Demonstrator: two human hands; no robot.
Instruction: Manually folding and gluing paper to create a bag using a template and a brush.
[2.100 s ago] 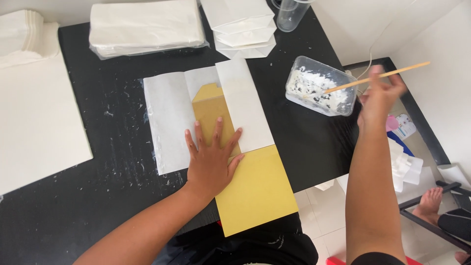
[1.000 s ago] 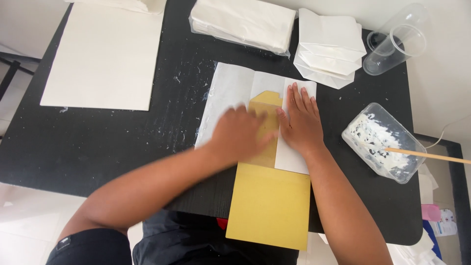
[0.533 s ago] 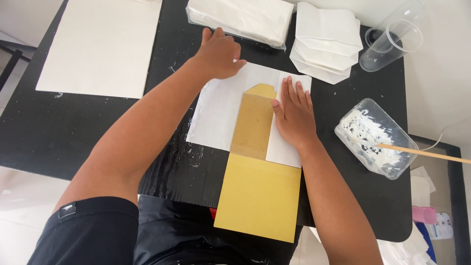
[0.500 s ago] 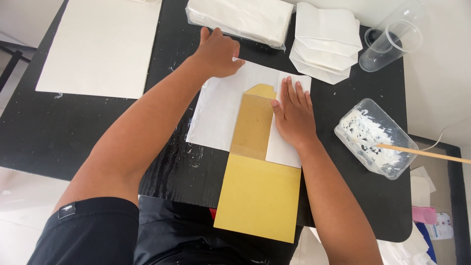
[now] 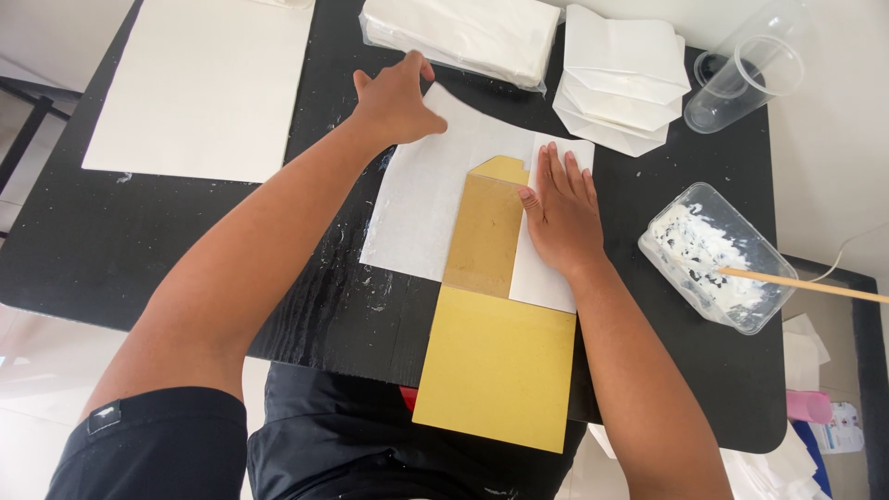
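Presently, I see my left hand [image 5: 398,97] reaching far up the black table [image 5: 139,231], fingers curled on the upper left corner of the white paper sheet [image 5: 421,199], which lifts slightly off the surface at that corner; the thumb side appears to pinch the edge, though I cannot tell how firmly. My right hand [image 5: 560,213] lies flat, palm down, fingers extended and close together, pressing the folded right flap of the same sheet, with the thumb touching the edge of the yellow card template [image 5: 500,343]. That template lies lengthwise across the middle of the sheet; its pointed upper end shows through a translucent layer, and its lower half juts over the near table edge. Dried white smears mark the tabletop beside the sheet. To the far left lies a large white sheet [image 5: 199,83], well apart from the work. Along the far edge sit a wrapped stack of white paper [image 5: 463,32] and, just beside it, a pile of folded white bags [image 5: 620,79]. A clear plastic cup [image 5: 745,79] lies tipped near the far right corner. Right of my right hand, apart from it, stands a clear tub of white paste [image 5: 718,255] with a wooden stick [image 5: 806,284] resting in it.
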